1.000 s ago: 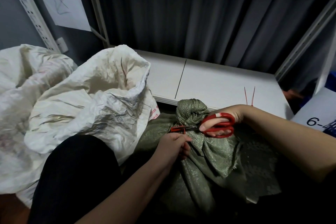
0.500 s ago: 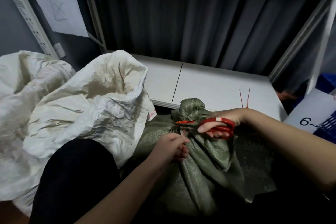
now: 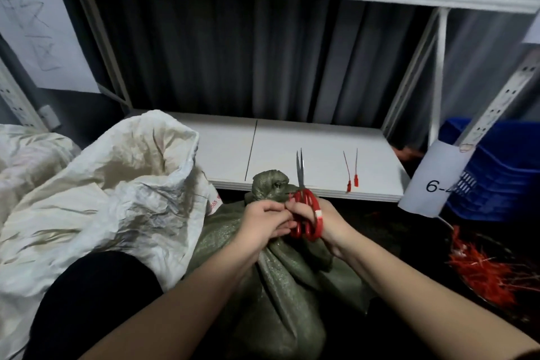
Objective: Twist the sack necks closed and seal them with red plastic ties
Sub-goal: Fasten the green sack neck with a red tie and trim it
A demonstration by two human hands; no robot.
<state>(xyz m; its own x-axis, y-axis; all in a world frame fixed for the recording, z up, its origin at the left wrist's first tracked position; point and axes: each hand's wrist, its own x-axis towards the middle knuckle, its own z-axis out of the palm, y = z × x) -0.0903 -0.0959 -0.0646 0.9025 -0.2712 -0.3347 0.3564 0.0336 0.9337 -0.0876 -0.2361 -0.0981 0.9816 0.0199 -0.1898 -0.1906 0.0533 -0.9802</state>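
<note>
Both hands meet at the twisted neck of the green sack (image 3: 271, 280): right hand (image 3: 320, 221) grips scissors (image 3: 304, 202) blades-up, clear of fabric, while left hand (image 3: 264, 219) pinches something unclear there.

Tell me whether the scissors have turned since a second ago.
Yes. The scissors in the right hand swung round: their blades, earlier aimed sideways at the green sack neck, now point away, over the white shelf board edge.
</note>
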